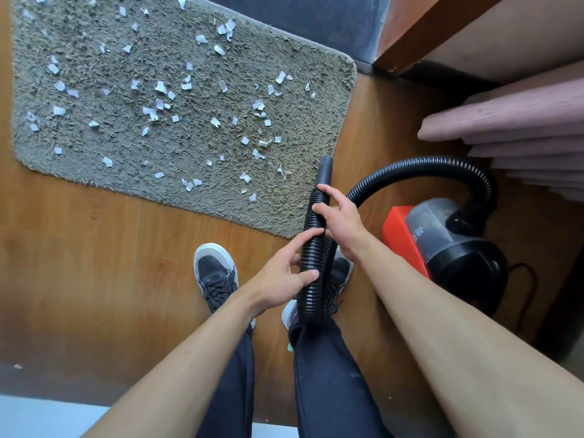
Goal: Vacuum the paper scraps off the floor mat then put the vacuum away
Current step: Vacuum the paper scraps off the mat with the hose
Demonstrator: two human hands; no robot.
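Forearms come in low over dark trousers, both hands on the hose. L hand has thumb + fingers curled round the lower ribbed run. R hand is clamped on it higher up, just behind the smooth nozzle. Nozzle points at the mat by its near-right corner; can't tell if it touches.

Hose looks doubled between the hands, then arcs off to the vacuum body, which sits on the wood floor right of the mat, well apart from it.

Handling, my guess: hose is light, bendy and springy, and the ribs give grip, so low slip risk. Nozzle is stiff, so the best hold for aim is near the tip, approx where R hand sits. Vacuum body is prob heavier, drags by the hose and could tip if yanked.

Loads of paper scraps lie over most of the mat, none cleared by the look. They're light and may scatter or cling in the shaggy pile. Mat is soft and its edge may lift under suction.

In the way:
- shoes just off the mat's near edge
- power cord past the vacuum body, away from the mat
- pink folded fabric right of the mat
- wooden frame off its far-right corner
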